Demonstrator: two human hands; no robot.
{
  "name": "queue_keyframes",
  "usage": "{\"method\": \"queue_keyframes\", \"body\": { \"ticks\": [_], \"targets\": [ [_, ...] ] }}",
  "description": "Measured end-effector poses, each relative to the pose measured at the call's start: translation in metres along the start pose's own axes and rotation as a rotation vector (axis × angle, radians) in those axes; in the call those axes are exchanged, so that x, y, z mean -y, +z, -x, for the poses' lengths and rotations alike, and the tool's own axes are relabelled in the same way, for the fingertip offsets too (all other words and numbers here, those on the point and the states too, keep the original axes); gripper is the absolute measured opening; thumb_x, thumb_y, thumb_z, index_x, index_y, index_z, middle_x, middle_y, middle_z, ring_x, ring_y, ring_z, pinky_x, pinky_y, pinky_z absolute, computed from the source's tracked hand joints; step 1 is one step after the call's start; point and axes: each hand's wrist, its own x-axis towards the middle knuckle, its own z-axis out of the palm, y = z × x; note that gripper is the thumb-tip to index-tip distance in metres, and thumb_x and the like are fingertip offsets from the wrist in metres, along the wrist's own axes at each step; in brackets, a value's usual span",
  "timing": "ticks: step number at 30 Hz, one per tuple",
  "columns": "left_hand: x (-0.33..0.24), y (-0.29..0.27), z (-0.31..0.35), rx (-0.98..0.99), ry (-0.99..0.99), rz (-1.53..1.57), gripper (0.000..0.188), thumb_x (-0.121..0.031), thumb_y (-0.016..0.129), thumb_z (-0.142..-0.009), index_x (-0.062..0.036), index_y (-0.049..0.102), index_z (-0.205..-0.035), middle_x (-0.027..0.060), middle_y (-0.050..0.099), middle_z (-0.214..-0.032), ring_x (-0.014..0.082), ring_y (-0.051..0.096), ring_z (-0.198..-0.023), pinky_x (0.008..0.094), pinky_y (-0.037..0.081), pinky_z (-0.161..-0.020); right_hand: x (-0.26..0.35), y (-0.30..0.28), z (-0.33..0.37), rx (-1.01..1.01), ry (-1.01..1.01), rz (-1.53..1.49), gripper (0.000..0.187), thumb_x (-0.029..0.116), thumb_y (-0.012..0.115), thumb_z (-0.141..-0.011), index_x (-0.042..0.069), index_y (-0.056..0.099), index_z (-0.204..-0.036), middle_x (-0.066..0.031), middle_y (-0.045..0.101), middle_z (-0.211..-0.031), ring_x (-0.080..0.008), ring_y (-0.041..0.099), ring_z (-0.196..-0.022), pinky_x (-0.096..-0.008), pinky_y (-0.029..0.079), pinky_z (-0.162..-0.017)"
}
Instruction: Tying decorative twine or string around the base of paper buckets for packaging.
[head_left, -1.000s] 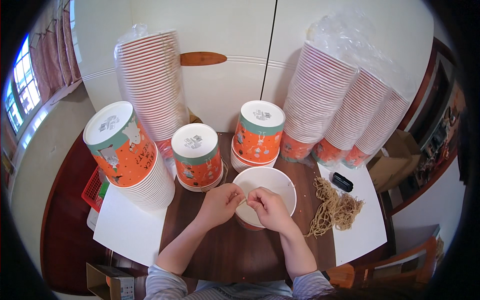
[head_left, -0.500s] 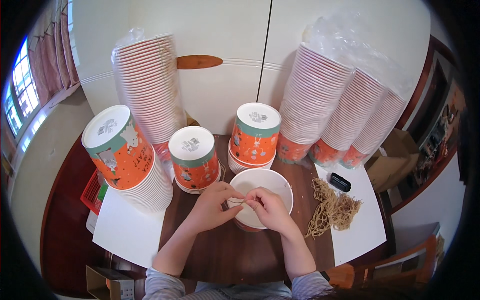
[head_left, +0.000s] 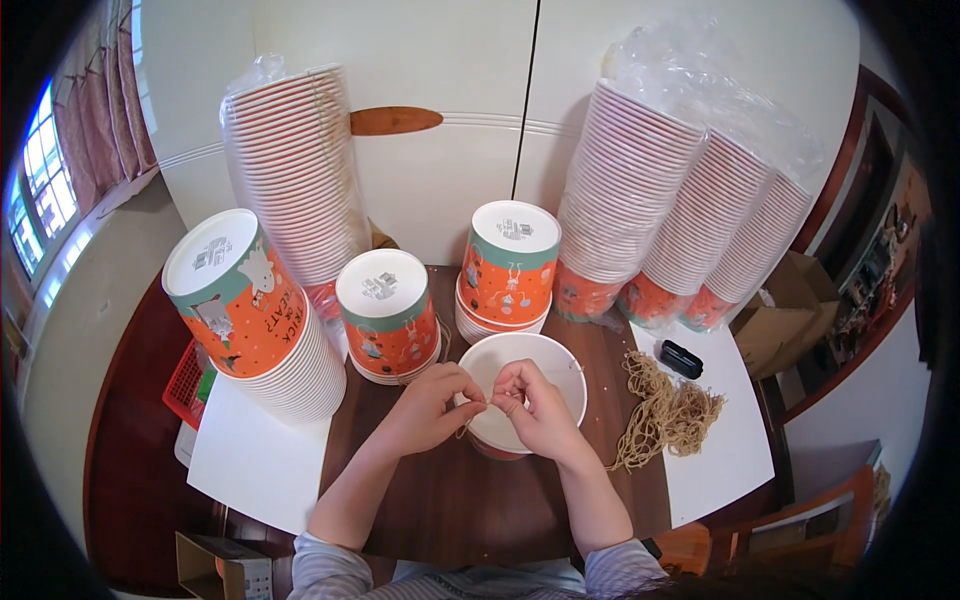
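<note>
Where are your hands?
Centre of frame, above the open white tub (head_left: 560, 374). My left hand (head_left: 430, 408) has thumb and forefinger pinched on a thin tan strand (head_left: 462, 431); a loop of it hangs under my fingers. My right hand (head_left: 537, 410) is just beside, fingertips narrowed on the same strand. How it runs between the two is too small to tell.

And the tub?
Mouth up on the dark brown table (head_left: 430, 525), partly hidden by my hands. The outer wall barely shows, orange low down.

Anything near?
Right of centre: a tangled heap of tan twine (head_left: 668, 412), a small black object (head_left: 681, 358) just above it. Left of centre, an orange-and-green tub (head_left: 385, 335), upside down; another upturned stack (head_left: 508, 285) beyond my tub.

Further out?
Far left, a leaning stack of tubs (head_left: 250, 315), bases up. Upper left, a tall stack in clear plastic (head_left: 295, 185); upper right, three bagged stacks (head_left: 635, 190) side by side, leaning.
</note>
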Motion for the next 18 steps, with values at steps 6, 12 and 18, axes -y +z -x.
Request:
{"method": "queue_keyframes", "body": {
  "ticks": [6,12,18],
  "targets": [
    [0.008,-0.004,0.0,0.039,0.049,0.023,0.008,-0.01,0.062,-0.075,-0.0051,0.057,-0.079,0.0048,0.052,-0.076,0.0161,0.049,-0.067,0.0271,0.04,-0.056,0.0,0.005,0.0,-0.001,0.01,0.008,0.016,-0.002,0.054,-0.081,0.005,0.044,-0.091,0.0007,0.05,-0.078,-0.0051,0.047,-0.071,-0.0194,0.038,-0.063],
    [0.013,-0.006,0.0,0.088,0.08,0.047,0.008,-0.011,0.062,-0.075,-0.0054,0.058,-0.08,0.0041,0.053,-0.076,0.0156,0.05,-0.067,0.027,0.04,-0.058,-0.004,0.008,0.001,-0.023,0.044,0.001,0.016,-0.003,0.054,-0.081,0.005,0.042,-0.089,-0.0004,0.051,-0.078,-0.005,0.047,-0.071,-0.0191,0.038,-0.063],
    [0.014,-0.006,0.0,0.079,0.106,0.051,0.009,-0.012,0.063,-0.075,-0.0061,0.059,-0.08,0.0039,0.054,-0.076,0.0156,0.049,-0.068,0.0272,0.04,-0.058,-0.003,0.011,0.001,-0.099,-0.023,0.036,0.014,0.001,0.056,-0.08,0.004,0.044,-0.087,-0.0044,0.052,-0.07,-0.011,0.051,-0.064,-0.0243,0.043,-0.059]
  ]
}}
